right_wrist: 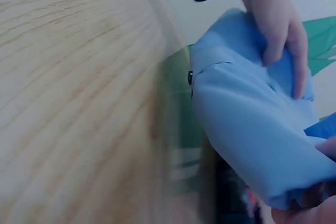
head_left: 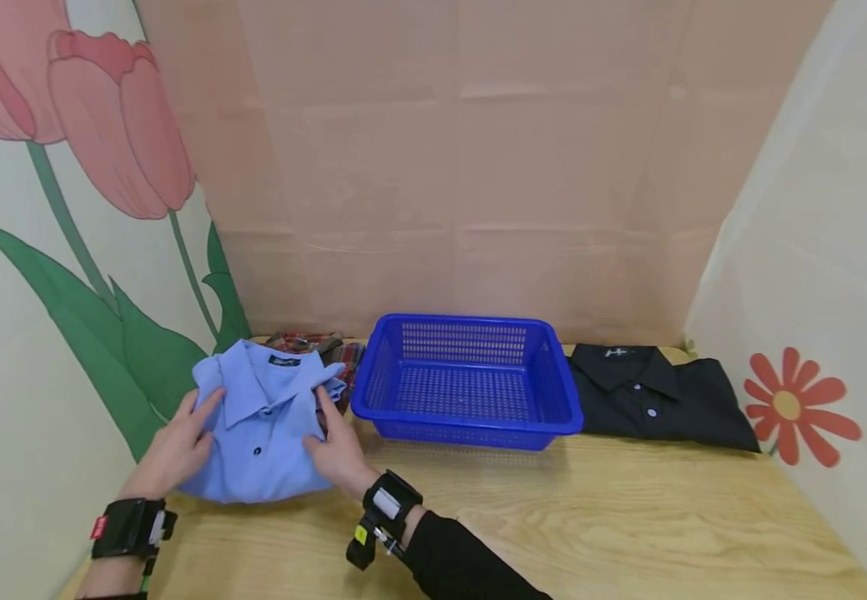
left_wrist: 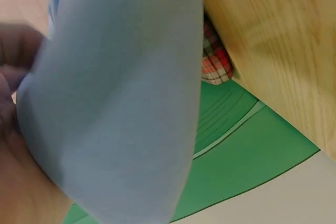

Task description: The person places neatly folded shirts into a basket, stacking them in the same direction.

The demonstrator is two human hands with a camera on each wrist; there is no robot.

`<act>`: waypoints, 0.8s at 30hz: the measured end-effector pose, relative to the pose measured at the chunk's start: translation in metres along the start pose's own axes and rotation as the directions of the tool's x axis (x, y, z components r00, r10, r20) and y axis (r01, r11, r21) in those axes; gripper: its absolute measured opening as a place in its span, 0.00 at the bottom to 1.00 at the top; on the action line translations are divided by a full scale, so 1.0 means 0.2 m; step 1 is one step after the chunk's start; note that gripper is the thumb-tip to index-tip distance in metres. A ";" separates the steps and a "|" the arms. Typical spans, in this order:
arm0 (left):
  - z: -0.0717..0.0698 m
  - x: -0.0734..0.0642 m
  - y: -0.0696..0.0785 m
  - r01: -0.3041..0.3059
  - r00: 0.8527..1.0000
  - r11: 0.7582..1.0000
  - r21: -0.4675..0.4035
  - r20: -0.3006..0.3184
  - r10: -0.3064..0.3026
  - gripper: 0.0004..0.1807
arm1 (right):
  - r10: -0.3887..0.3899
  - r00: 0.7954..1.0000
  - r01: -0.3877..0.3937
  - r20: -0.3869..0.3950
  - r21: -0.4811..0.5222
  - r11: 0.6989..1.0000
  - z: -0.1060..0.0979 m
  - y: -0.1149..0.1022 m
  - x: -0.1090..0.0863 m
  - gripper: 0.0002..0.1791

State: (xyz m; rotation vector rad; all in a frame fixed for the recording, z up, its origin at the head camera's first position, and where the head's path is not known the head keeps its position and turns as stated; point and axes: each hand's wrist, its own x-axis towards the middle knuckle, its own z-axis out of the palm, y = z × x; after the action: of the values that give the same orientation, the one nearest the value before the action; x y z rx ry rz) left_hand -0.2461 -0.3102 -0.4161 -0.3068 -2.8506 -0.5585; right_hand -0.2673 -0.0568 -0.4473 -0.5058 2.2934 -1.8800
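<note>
A folded light-blue shirt (head_left: 283, 454) with a collar and dark buttons is held at the left, tilted, its collar away from me. My left hand (head_left: 180, 446) grips its left side, thumb and index finger on the front. At the right side my right hand (head_left: 338, 457) holds the edge; in the right wrist view some of its fingers go under the cloth. The shirt's underside (left_wrist: 121, 108) fills much of the left wrist view and hides part of the left hand (left_wrist: 18, 182). Behind it, a red plaid folded garment (head_left: 353, 360) is mostly covered.
A blue plastic basket (head_left: 471, 419) with slotted walls stands at the back middle and holds nothing. To its right lies a folded black shirt (head_left: 677, 417). Bare wooden tabletop (head_left: 591, 517) stretches in front. Flower-printed sheets (head_left: 794, 308) flank the table.
</note>
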 end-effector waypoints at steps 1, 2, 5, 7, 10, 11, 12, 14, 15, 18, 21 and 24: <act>0.00 0.00 0.00 -0.003 1.000 1.000 0.001 -0.004 0.003 0.34 | -0.015 1.000 0.015 -0.004 -0.007 1.000 -0.01 -0.02 0.00 0.41; 0.00 0.00 0.01 -0.007 1.000 1.000 0.004 -0.009 0.007 0.35 | -0.033 0.999 0.033 -0.011 -0.021 0.999 -0.02 -0.03 0.00 0.40; -0.01 0.02 0.02 -0.026 0.999 1.000 0.014 -0.037 0.026 0.35 | -0.086 0.996 0.085 -0.022 -0.062 0.994 -0.06 -0.08 0.00 0.39; -0.01 0.04 0.03 -0.047 0.997 0.999 0.016 -0.066 0.048 0.35 | -0.111 0.993 0.106 -0.049 -0.088 0.990 -0.09 -0.11 0.00 0.38; 0.01 0.06 0.06 -0.088 0.988 0.996 0.013 -0.122 0.089 0.35 | -0.142 0.986 0.134 -0.093 -0.091 0.987 -0.15 -0.12 0.02 0.36; 0.02 0.08 0.07 -0.105 0.984 0.994 0.012 -0.145 0.105 0.35 | -0.151 0.983 0.142 -0.108 -0.083 0.986 -0.17 -0.12 0.03 0.36; 0.02 0.09 0.08 -0.121 0.978 0.993 0.009 -0.169 0.121 0.35 | -0.154 0.981 0.146 -0.121 -0.073 0.987 -0.18 -0.12 0.03 0.36; 0.04 0.11 0.10 -0.154 0.963 0.988 0.002 -0.224 0.150 0.34 | -0.156 0.978 0.150 -0.136 -0.049 0.987 -0.22 -0.12 0.05 0.36; 0.05 0.12 0.11 -0.170 0.954 0.985 -0.001 -0.252 0.164 0.34 | -0.158 0.977 0.154 -0.143 -0.040 0.987 -0.23 -0.12 0.05 0.36; 0.06 0.15 0.14 -0.210 0.923 0.977 -0.019 -0.332 0.192 0.34 | -0.164 0.972 0.158 -0.168 -0.047 0.986 -0.29 -0.11 0.06 0.35; 0.08 0.19 0.18 -0.234 0.899 0.971 -0.042 -0.390 0.200 0.32 | -0.172 0.966 0.162 -0.194 -0.066 0.985 -0.34 -0.12 0.06 0.34; 0.08 0.22 0.21 -0.240 0.886 0.967 -0.080 -0.426 0.184 0.30 | -0.173 0.961 0.159 -0.214 -0.083 0.984 -0.39 -0.12 0.06 0.33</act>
State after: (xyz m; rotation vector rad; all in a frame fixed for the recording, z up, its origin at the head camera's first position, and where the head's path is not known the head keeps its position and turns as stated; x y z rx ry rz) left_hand -0.2805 -0.2578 -0.4053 -0.4562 -2.3381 -0.6746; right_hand -0.2988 0.0065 -0.4053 -0.5378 2.5326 -2.0364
